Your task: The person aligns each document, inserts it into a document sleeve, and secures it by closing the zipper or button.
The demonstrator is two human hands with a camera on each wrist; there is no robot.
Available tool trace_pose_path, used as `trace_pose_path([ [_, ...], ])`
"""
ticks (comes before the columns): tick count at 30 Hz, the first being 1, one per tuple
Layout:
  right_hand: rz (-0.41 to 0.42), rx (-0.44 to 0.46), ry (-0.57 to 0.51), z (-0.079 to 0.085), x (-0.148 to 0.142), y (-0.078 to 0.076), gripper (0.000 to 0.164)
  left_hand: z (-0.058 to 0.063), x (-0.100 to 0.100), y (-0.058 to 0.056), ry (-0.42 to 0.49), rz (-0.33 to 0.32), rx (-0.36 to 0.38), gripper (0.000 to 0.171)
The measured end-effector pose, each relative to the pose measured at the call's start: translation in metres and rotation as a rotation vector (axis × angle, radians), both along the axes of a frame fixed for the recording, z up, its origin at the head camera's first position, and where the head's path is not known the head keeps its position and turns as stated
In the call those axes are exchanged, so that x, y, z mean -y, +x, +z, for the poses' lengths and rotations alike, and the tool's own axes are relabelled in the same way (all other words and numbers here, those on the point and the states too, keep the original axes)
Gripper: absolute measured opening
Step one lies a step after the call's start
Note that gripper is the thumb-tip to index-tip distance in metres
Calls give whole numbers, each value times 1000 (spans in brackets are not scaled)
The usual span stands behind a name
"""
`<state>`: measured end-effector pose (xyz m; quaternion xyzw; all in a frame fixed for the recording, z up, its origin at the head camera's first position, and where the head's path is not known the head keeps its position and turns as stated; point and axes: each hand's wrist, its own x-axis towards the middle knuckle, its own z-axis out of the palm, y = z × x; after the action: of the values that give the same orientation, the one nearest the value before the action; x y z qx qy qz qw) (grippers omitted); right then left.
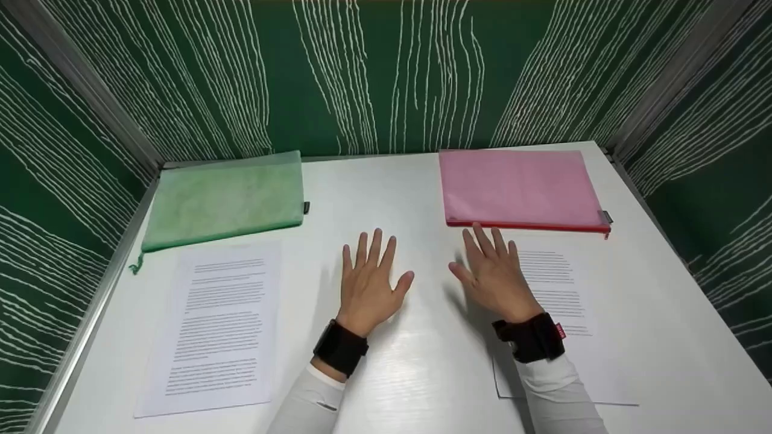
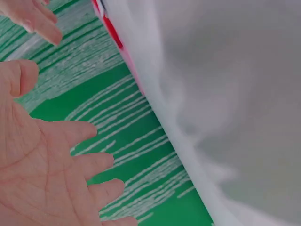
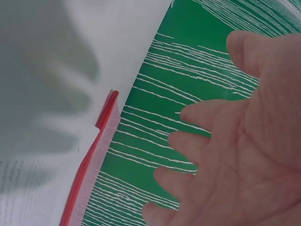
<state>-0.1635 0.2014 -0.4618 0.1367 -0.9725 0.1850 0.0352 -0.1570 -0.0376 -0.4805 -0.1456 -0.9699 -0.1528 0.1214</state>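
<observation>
In the head view my left hand [image 1: 369,292] is palm down over the white table, fingers straight and spread, holding nothing. To its left lie printed sheets [image 1: 220,325], with a green zip pouch [image 1: 229,199] behind them. My right hand [image 1: 497,280] has its fingers extended too and grips nothing. Its fingertips are close to the red zip edge of a pink zip pouch [image 1: 518,187]; contact cannot be told. Beneath that hand and forearm, another printed paper [image 1: 558,295] is partly hidden. Both wrist views show bare palms, with the pouch's red zipper [image 3: 82,169] near the right hand.
Green walls [image 1: 374,78] with white wavy lines stand behind and beside the white table [image 1: 374,193]. A grey metal frame [image 1: 102,90] runs along the left corner. The green pouch has a cord pull [image 1: 137,264] at its front left corner.
</observation>
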Motion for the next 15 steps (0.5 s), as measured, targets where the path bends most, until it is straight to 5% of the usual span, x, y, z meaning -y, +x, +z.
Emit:
trace_pose_path([
  [15,44,-62,-77,6,-32,-30,65,26,-37,-46,-188,-138,18,66],
])
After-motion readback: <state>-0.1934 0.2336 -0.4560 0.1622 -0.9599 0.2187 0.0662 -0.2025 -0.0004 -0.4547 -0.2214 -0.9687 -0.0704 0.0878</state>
